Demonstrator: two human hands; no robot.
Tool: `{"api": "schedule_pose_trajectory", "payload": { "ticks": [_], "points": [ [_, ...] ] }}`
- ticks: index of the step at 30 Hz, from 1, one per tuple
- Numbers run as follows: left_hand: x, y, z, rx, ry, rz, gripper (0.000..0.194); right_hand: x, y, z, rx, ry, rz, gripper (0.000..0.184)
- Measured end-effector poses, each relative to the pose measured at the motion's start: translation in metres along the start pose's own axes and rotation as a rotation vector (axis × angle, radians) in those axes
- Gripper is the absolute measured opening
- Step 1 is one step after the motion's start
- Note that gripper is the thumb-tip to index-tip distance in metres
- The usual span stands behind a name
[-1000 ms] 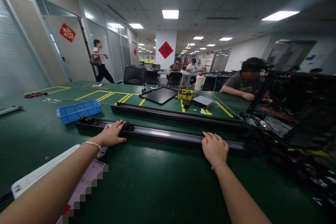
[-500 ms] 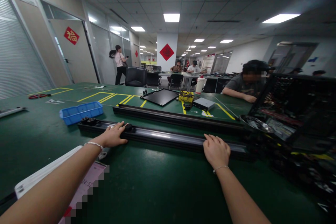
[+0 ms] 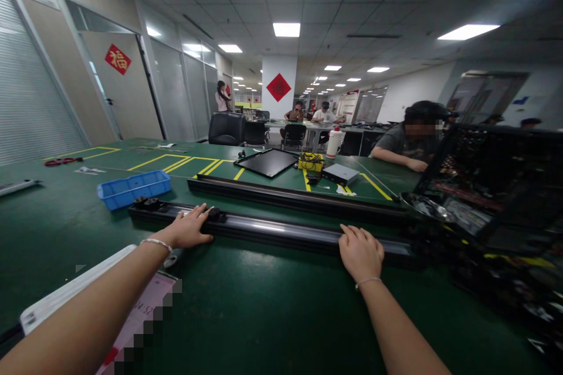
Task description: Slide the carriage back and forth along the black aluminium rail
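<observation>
A long black rail (image 3: pixel 281 233) with a shiny grey channel lies across the green table in front of me. My left hand (image 3: pixel 189 229) grips it left of its middle, fingers over the top and thumb at the near edge, beside a small black fitting (image 3: pixel 216 215). Farther right, my right hand (image 3: pixel 361 251) is curled over the same rail with its fingers together; its thumb is hidden. Black knobs (image 3: pixel 147 203) sit at the rail's left end. A second black rail (image 3: pixel 281 192) runs behind, roughly parallel.
A blue bin (image 3: pixel 134 189) stands behind the rail's left end. Beyond are a black panel (image 3: pixel 266 162), a yellow box with cables (image 3: pixel 311 161), a grey box (image 3: pixel 341 174) and a bottle (image 3: pixel 334 143). Dark frame equipment (image 3: pixel 492 181) crowds the right, near a seated person (image 3: pixel 407 135).
Both hands keep their places on the rail. The view has shifted very slightly. A person walking in the background has moved right and farther away.
</observation>
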State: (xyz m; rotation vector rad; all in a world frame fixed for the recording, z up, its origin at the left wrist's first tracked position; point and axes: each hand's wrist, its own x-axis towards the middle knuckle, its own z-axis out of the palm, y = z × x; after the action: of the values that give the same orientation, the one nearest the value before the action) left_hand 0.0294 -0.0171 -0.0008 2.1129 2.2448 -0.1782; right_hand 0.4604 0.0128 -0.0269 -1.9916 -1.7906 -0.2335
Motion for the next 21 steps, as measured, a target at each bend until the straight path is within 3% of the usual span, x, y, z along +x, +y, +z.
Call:
{"api": "schedule_pose_trajectory", "payload": {
  "ticks": [10,21],
  "points": [
    [-0.0005,0.0040,0.0076,-0.010,0.049,-0.023,0.092,0.0010,0.0003,-0.0003,0.002,-0.023,0.009,0.043],
    [-0.0032,0.0045,0.0001,-0.001,0.001,-0.007,0.091,0.0007,-0.0010,-0.0053,0.021,-0.065,0.014,0.044]
  ]
}}
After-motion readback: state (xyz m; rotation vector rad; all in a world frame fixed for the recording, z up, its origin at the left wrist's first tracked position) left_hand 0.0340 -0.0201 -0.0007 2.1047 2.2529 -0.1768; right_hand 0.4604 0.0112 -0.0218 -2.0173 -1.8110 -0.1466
